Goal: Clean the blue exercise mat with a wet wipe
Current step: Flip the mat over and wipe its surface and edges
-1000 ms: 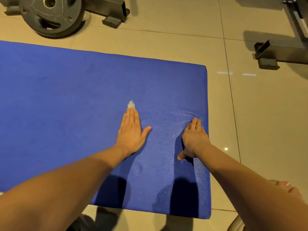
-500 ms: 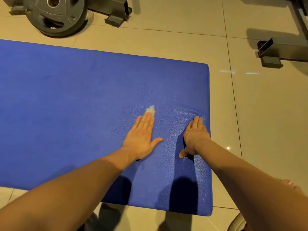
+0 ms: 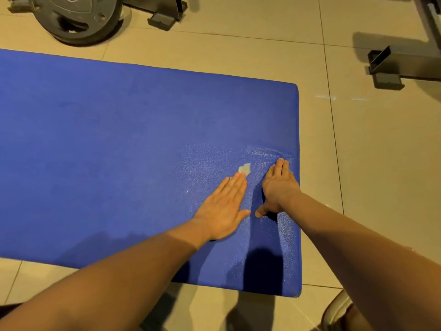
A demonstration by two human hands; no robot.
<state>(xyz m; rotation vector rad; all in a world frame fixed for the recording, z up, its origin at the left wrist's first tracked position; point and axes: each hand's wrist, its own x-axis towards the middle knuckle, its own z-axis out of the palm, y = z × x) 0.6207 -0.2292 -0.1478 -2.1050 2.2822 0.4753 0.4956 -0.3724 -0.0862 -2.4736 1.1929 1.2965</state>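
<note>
Mat first: from the head camera I see the blue exercise mat (image 3: 119, 151) lying flat on the tiled floor (image 3: 370, 187), its right end nearest my hands. My left hand (image 3: 223, 209) lies flat on the mat, palm down, fingers straight and together, thumb spread to the right. It presses a small pale wet wipe (image 3: 245, 168) against the mat; only a crumpled bit of the wipe shows beyond the fingertips, so I hold it down rather than grip it. My right hand (image 3: 278, 187) rests just beside the left, close to the mat's right edge, fingers extended and together, thumb angled back toward me, palm slightly raised; it holds nothing. The mat around both hands shows a lighter, speckled sheen. Beyond the far edge of the mat, a dark weight plate (image 3: 76, 17) leans near a metal frame foot (image 3: 164, 19), and another frame foot (image 3: 389, 75) sits at upper right.
</note>
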